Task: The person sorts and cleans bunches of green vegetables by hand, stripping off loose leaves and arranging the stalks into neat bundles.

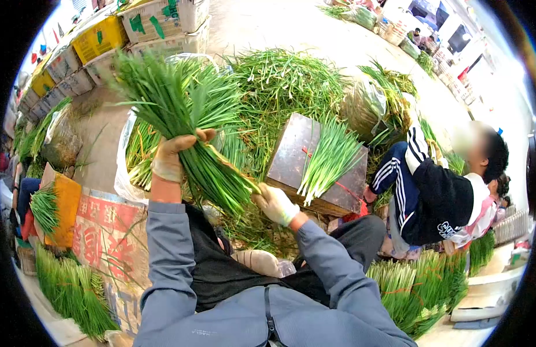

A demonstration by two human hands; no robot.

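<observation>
A thick bunch of garlic chives [207, 168] is held up at a slant by my left hand [171, 157], gloved, with its fingers wrapped round the stalks. The green leaf tips fan out to the upper left and are slightly blurred. My right hand [276, 205], in a pale glove, pinches at the lower end of the bunch. A thin yellowish chive leaf [236, 172] runs along the bunch to its fingertips. In front of me, a dark-topped box [294, 147] carries a smaller bunch of chives [331, 165], with a red tie [350, 194] lying beneath it.
Loose chives [288, 81] are heaped beyond the box. A white plastic bag [124, 156] of chives stands at left. To my right sits a co-worker [441, 194]. Tied chive bundles [418, 286] stand at lower right, others [74, 295] at lower left. Stacked crates [158, 23] line the upper left.
</observation>
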